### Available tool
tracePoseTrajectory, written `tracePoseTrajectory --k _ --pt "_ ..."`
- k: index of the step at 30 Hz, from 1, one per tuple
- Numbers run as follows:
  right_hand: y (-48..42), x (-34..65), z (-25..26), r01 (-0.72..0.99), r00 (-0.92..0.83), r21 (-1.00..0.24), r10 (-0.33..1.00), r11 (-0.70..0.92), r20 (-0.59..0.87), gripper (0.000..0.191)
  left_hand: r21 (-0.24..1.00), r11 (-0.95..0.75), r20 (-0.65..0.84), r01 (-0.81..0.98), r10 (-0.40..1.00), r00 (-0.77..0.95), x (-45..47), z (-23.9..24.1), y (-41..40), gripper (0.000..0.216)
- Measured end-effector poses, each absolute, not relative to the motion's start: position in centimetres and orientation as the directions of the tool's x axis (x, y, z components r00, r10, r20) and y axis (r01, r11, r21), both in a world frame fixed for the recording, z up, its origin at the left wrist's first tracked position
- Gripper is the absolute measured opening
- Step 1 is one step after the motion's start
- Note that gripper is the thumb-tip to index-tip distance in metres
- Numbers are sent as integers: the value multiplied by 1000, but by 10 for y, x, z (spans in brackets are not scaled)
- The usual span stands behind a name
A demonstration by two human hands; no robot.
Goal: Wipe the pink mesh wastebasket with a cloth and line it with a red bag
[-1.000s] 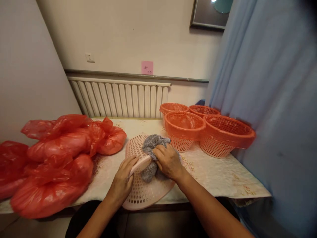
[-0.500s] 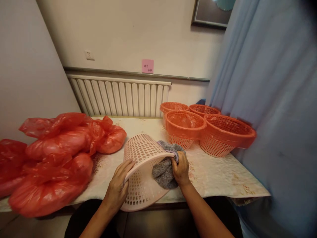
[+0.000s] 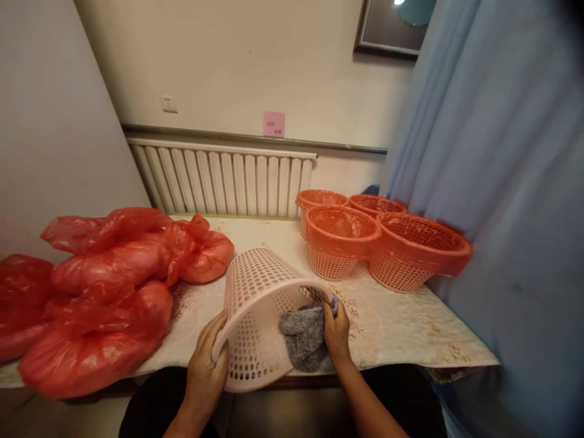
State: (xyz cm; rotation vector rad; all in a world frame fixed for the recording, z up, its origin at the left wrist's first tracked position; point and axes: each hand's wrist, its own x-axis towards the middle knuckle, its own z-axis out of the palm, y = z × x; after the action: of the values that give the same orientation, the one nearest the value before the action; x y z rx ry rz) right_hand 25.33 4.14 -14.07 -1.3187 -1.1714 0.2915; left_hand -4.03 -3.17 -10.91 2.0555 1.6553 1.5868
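Observation:
A pale pink perforated plastic basket [image 3: 260, 277] lies tipped on its side at the table's front edge, its mouth facing me. My left hand [image 3: 207, 359] grips the left part of its rim, thumb inside and fingers outside. At the right side of the rim, my right hand [image 3: 336, 331] pinches a grey cloth [image 3: 305, 337] against the edge. Most of the cloth hangs in front of the basket's opening, with a little folded over the rim. Part of the right hand's fingertips is hidden by the cloth.
Several baskets with red plastic liners [image 3: 342, 234] stand at the right, beside a blue curtain [image 3: 515, 201]. Stuffed, tied red plastic bags [image 3: 104, 328] are heaped at the left. A patterned cloth [image 3: 396, 322] covers the table, and a white radiator [image 3: 223, 179] is behind it.
The basket's mouth has turned further toward me. My left hand has shifted left and down with the rim. My right hand and the cloth have moved slightly down along the right edge.

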Motion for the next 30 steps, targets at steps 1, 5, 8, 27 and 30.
tracePoseTrajectory --k 1,5,8,27,30 --pt "44 255 -126 455 418 -823 735 340 534 30 626 -381 624 681 768 -143 -39 -111 -33 46" --pt "49 256 -64 638 147 -543 606 546 782 16 615 -348 610 708 779 -147 -34 -108 -32 44" --pt "44 245 -28 706 -189 -261 530 659 827 15 496 -458 683 737 730 -6 -29 -92 -24 45" --pt "53 259 -106 664 134 -516 593 541 794 24 358 -612 736 705 650 190 -30 -77 -27 58" --pt "48 257 -143 553 365 -741 689 381 627 33 364 -603 729 710 659 186 -32 -78 -27 58"
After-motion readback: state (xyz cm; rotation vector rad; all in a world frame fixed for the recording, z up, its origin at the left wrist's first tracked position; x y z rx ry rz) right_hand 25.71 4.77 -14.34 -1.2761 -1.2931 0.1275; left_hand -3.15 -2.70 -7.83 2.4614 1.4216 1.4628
